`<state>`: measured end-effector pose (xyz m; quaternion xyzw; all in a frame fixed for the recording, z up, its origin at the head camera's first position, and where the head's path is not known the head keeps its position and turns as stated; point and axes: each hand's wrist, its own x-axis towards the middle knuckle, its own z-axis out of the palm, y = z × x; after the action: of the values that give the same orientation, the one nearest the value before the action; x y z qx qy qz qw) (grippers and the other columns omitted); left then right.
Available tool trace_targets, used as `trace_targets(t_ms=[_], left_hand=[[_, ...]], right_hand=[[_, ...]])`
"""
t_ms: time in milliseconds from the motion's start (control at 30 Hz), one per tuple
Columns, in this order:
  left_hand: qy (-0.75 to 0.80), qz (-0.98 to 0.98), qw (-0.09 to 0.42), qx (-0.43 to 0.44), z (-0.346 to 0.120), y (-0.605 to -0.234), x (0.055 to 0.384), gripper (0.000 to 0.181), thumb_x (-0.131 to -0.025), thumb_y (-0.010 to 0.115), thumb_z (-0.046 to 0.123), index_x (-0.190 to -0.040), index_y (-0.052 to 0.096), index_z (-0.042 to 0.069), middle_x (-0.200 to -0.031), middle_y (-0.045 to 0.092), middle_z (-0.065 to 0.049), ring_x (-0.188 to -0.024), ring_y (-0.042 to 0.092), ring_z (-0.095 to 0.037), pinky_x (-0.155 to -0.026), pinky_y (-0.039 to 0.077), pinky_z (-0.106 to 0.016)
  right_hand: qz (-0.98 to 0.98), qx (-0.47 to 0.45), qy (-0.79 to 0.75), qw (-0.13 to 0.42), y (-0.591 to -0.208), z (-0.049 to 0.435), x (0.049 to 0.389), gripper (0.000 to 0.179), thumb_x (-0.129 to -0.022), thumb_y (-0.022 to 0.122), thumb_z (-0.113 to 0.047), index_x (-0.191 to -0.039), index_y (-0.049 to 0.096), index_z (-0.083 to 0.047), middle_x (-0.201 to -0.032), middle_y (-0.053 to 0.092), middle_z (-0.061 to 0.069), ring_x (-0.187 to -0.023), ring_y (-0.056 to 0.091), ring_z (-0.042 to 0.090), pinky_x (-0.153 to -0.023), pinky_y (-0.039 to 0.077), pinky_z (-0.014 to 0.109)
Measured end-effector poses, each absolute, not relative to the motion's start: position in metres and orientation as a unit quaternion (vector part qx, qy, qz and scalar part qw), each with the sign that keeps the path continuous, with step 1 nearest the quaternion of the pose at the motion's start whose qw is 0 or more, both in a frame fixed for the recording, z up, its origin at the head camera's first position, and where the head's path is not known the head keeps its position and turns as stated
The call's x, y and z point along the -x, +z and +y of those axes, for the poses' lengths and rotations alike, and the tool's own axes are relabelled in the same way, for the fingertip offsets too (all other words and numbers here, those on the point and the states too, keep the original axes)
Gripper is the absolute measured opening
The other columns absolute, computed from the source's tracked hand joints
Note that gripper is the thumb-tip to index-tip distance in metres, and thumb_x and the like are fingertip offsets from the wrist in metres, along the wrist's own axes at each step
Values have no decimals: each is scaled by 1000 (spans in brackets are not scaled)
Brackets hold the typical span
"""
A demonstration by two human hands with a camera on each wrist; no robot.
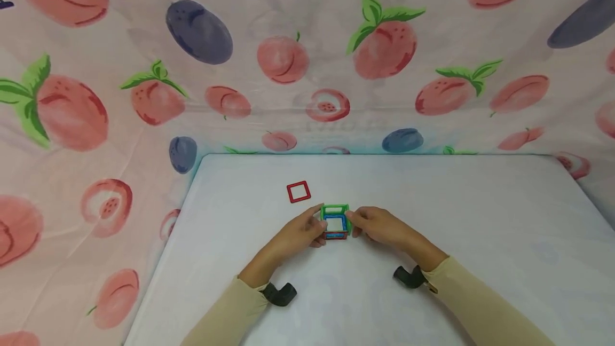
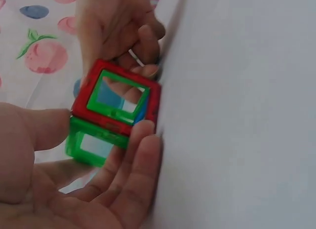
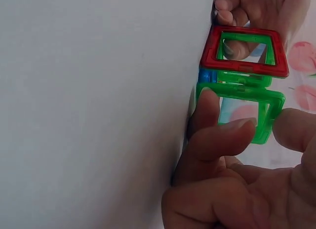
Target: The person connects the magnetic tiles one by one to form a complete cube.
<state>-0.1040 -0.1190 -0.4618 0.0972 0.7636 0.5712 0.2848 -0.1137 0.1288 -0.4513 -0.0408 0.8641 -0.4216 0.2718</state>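
Observation:
Square see-through-framed magnetic tiles stand joined as a small open-topped box between both hands. Green tiles (image 1: 334,206) form its back and sides, a blue tile (image 1: 336,216) lies at the bottom, and a red tile (image 2: 88,98) makes the side nearest the person. My left hand (image 1: 299,233) grips the left green side tile (image 2: 79,152), thumb at its top edge and fingers low along it. Opposite, my right hand (image 1: 381,224) holds the right green side tile (image 3: 242,93) between thumb and fingers. The red tile (image 3: 244,67) leans slightly in the right wrist view.
A loose red square tile (image 1: 290,195) lies flat on the white table (image 1: 456,202), behind and left of the box. Fruit-print cloth (image 1: 288,111) hangs behind the table and along its left. Black wrist mounts (image 1: 280,295) stick out from both sleeves.

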Motion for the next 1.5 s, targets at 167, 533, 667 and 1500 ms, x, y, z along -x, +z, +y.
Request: trace_targets(t_ms=[167,533,667,1500], left_hand=[[570,779,244,-90,-119,-467,94,60,-106,56,33,-160,34,19,-107,63,-9,-91,71,-18,-87,59,-33],[578,779,229,-85,-117,-469,90,59,-106,57,33,-159,36,20,-108,62,-9,-90,71,-17,-87,60,-32],[574,781,232,-83,-118,-469,91,59,-105,58,34,-159,36,20,-107,62,-8,-90,71,-16,-88,59,-33],[572,785,223,-82,-121,-468,89,62,-106,56,33,-161,33,15,-106,63,-6,-90,71,-15,-85,59,-29]], right_hand=[[858,60,-419,290,-449,126,118,48,-106,48,-51,-113,68,-8,-91,67,4,-75,54,20,-70,43,33],[879,103,-349,307,-441,133,169,48,-105,49,-53,-115,70,-11,-95,68,4,-87,57,21,-80,46,36],[898,171,-312,259,-440,121,196,40,-105,53,-47,-128,68,-19,-105,70,3,-96,61,21,-87,52,41],[921,284,-126,236,-447,112,228,20,-88,82,-31,-78,70,-19,-71,56,-3,-74,52,14,-69,44,29]])
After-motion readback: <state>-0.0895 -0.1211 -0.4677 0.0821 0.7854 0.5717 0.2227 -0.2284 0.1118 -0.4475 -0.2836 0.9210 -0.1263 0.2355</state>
